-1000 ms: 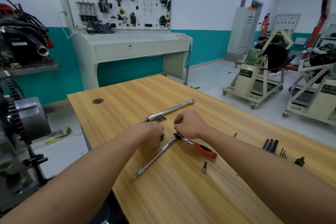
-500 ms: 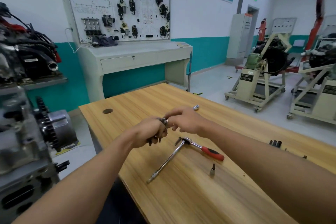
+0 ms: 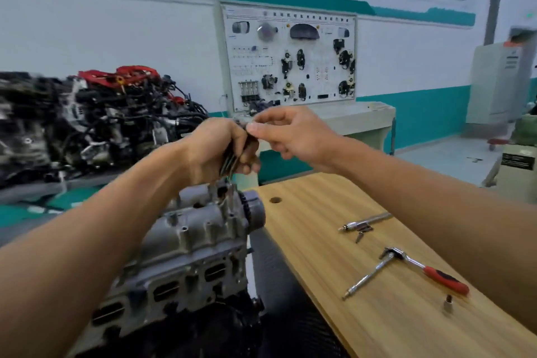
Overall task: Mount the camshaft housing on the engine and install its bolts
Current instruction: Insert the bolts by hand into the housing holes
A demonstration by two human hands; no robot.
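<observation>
Lying on wooden table point(image 3: 392, 328), ratchet point(image 3: 427, 269), engine point(image 3: 189, 241) beside, teal-striped wall point(image 3: 116, 38)

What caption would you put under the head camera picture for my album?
Left hand grips a bundle of dark bolts near the grey metal engine while right hand pinches one.

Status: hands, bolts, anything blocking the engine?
Left hand grips bolts near engine. Right hand pinches one at the top. Ratchet lies on table; nothing seen blocking.
</observation>
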